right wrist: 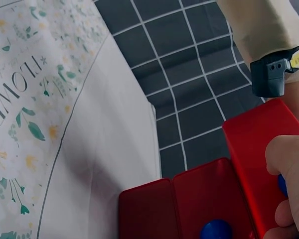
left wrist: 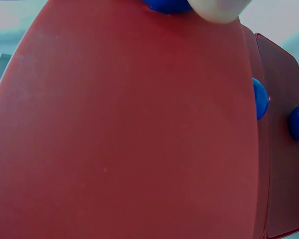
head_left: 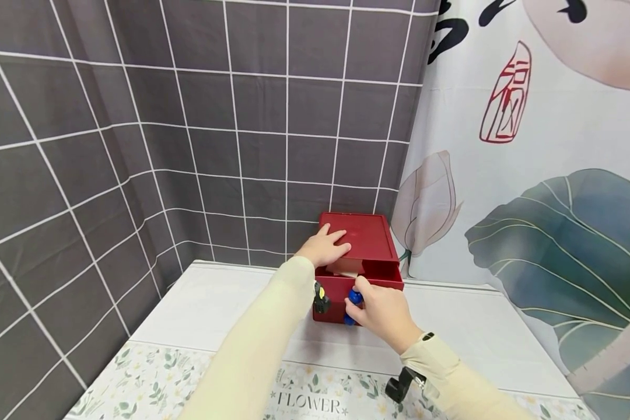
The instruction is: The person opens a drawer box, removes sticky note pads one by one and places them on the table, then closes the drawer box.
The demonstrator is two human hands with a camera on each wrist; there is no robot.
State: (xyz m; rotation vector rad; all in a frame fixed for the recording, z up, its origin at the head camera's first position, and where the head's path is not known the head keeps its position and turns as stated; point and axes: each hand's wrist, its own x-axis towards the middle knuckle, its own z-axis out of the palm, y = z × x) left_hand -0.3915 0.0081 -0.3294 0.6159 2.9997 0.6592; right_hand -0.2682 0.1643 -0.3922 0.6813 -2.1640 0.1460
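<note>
A small red drawer cabinet [head_left: 370, 233] with blue knobs stands on the white table against the wall. Its top drawer [head_left: 333, 286] is pulled partway out, and a pale, flat item [head_left: 349, 273] shows inside, its kind unclear. My left hand [head_left: 325, 248] rests on the cabinet's top with fingers spread. The right hand [head_left: 385, 309] pinches the blue knob [right wrist: 282, 185] of the top drawer. Lower down, another blue knob [right wrist: 217, 230] sits on a drawer that is pushed in. In the left wrist view, the red drawer front [left wrist: 129, 129] fills most of the picture.
A flower-print cloth [head_left: 315, 402] covers the near part of the white table [head_left: 231, 303]. Behind it hangs a dark grid-patterned curtain [head_left: 257, 157], with a lotus-print curtain [head_left: 451, 116] on the right. Each wrist wears a dark strapped device.
</note>
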